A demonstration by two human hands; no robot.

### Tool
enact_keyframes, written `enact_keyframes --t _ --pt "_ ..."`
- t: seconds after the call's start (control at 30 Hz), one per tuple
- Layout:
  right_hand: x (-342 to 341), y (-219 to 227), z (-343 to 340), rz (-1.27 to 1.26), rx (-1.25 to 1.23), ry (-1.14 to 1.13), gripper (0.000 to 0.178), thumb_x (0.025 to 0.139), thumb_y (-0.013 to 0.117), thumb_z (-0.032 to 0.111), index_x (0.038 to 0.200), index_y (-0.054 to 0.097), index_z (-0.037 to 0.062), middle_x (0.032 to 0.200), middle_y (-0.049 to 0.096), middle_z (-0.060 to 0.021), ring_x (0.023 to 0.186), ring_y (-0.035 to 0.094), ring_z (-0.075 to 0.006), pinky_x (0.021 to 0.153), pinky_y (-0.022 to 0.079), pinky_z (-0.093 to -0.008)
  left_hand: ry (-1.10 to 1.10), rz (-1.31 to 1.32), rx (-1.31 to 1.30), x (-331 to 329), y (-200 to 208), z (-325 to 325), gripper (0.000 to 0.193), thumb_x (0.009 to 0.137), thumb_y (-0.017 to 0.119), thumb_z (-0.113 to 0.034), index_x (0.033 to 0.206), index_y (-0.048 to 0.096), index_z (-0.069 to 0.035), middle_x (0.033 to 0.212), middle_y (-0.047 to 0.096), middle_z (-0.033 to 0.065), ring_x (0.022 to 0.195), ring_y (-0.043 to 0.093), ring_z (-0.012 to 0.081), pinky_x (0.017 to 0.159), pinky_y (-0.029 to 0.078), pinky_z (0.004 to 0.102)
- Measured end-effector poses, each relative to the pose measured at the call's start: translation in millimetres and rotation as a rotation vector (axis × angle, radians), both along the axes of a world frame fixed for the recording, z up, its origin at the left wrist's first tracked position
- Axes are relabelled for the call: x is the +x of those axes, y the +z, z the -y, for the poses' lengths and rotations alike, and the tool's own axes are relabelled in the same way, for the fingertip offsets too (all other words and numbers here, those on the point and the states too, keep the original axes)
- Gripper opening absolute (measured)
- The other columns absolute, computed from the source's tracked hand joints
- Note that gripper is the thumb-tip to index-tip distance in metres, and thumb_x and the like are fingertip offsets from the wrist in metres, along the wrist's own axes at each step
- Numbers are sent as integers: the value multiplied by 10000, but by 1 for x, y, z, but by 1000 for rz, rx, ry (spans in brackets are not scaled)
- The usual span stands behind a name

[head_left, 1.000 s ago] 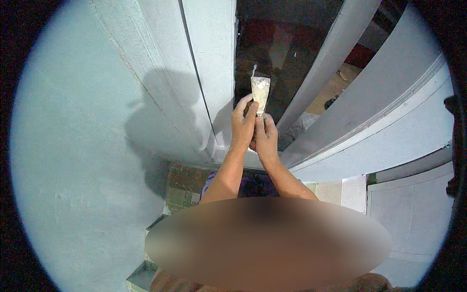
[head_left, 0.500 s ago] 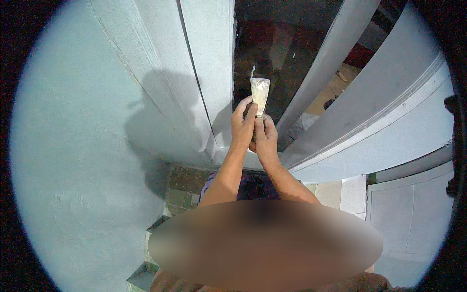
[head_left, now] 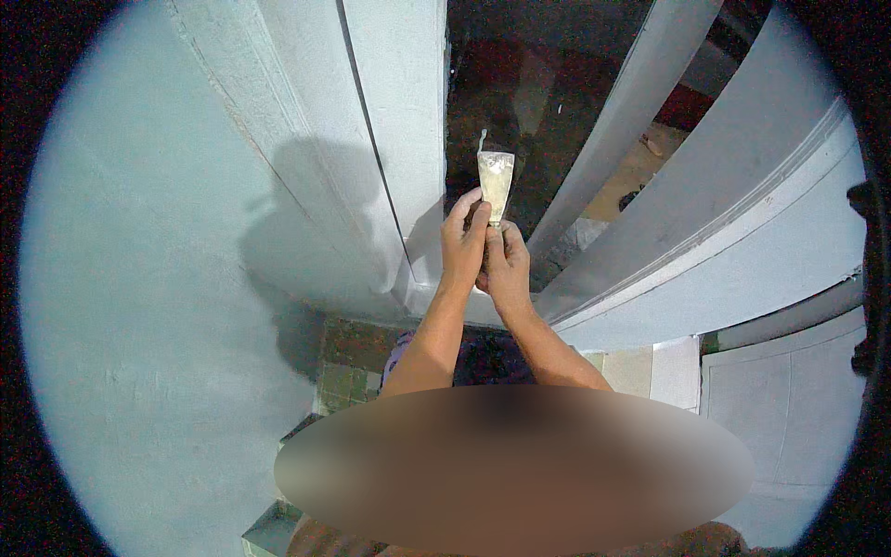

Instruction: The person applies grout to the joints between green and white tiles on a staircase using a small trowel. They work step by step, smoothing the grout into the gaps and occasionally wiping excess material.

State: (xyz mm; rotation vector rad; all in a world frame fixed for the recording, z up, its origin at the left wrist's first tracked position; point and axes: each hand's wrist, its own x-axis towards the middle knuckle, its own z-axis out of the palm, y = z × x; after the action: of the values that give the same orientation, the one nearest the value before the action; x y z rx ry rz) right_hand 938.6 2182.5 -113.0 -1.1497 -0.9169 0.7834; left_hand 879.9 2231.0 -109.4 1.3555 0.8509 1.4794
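A putty knife point(head_left: 497, 181) stands upright in front of me, its tapered blade smeared with whitish paste. My right hand point(head_left: 507, 260) is closed round its lower end, where the handle is mostly hidden by the fingers. Beside it, my left hand point(head_left: 461, 241) is closed at the left edge of the blade, thumb against its lower part and fingers curled behind. A thin pale hooked piece point(head_left: 483, 139) shows just above the blade's left corner; I cannot tell what it belongs to.
A pale wall point(head_left: 139, 278) rises at my left, with my shadow on it. Ahead, a light frame point(head_left: 399, 121) borders a dark pane or opening point(head_left: 538, 93). A grey upright bar point(head_left: 626, 116) stands to the right, with a white door-like panel point(head_left: 784, 399) lower right. Greenish tiles point(head_left: 343, 381) lie below.
The hands and the putty knife stay almost in place; the blade has tipped slightly and looks brighter and more yellowish.
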Motion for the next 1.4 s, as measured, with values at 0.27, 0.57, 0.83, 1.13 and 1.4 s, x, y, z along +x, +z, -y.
enact_keyframes --t 0.27,0.57,0.83,1.13,1.4 --pt "2 10 4 -109 -163 47 197 996 470 214 1035 553 39 715 523 22 562 465 -29 437 364 -201 -25 85 21 -2 -2 0 278 952 538 -159 1160 619 8 1054 655 93 953 593 157 856 457 287" --pt "2 8 -2 90 11 -36 217 1004 460 214 1038 556 23 666 499 26 510 438 -33 418 340 -195 -8 118 -25 -2 1 1 275 970 513 -186 1153 628 -15 957 647 53 842 573 111 769 458 262" --pt "0 15 3 5 -22 4 255 1005 477 252 1085 552 22 695 509 22 567 457 -31 454 363 -202 -58 138 -65 -3 2 2 278 981 503 -196 1156 627 -19 976 637 43 849 561 101 781 453 246" --pt "1 17 2 35 -26 -3 237 1002 480 242 1072 563 31 681 504 14 547 442 -39 449 360 -204 -93 122 -124 -5 -1 1 302 978 514 -229 1154 627 -11 985 644 51 878 569 110 796 452 253" --pt "2 15 1 79 -8 -29 204 984 495 213 1039 566 30 697 543 -10 583 492 -63 490 395 -230 -130 186 -4 -3 -3 0 289 959 526 -187 1147 625 8 1045 651 83 960 581 148 869 447 285"
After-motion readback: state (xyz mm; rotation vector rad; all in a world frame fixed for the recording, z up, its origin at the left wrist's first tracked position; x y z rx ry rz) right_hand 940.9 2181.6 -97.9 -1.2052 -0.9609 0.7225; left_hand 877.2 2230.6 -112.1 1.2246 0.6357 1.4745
